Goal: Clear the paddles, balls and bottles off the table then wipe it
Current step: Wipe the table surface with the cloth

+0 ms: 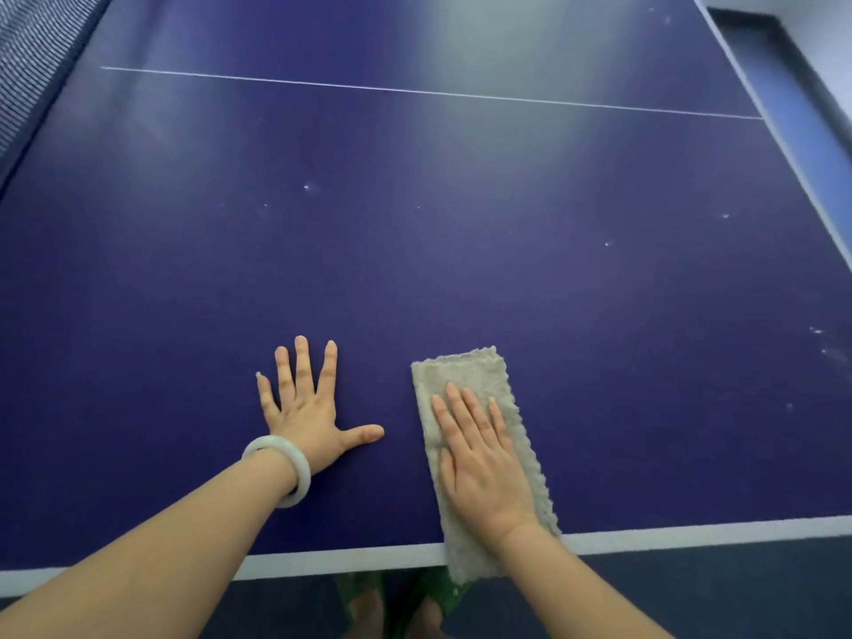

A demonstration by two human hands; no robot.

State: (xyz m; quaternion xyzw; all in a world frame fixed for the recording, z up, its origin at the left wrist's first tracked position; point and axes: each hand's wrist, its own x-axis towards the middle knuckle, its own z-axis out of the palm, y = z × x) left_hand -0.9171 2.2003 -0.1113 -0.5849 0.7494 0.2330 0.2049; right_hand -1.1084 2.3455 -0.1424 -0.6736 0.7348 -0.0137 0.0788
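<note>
Right hand (484, 458): flat, fingers straight, pressing cloth (465, 368) onto bench (415, 246) for wiping. Left hand (306, 408): splayed flat, empty, likely bracing.

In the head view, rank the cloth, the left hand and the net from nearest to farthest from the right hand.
1. Cloth: flat under the right hand, touching it.
2. Left hand: spread on the table, to the left of the right hand.
3. Net: far off at the view's upper left.

No readable text, label or number anywhere.
</note>
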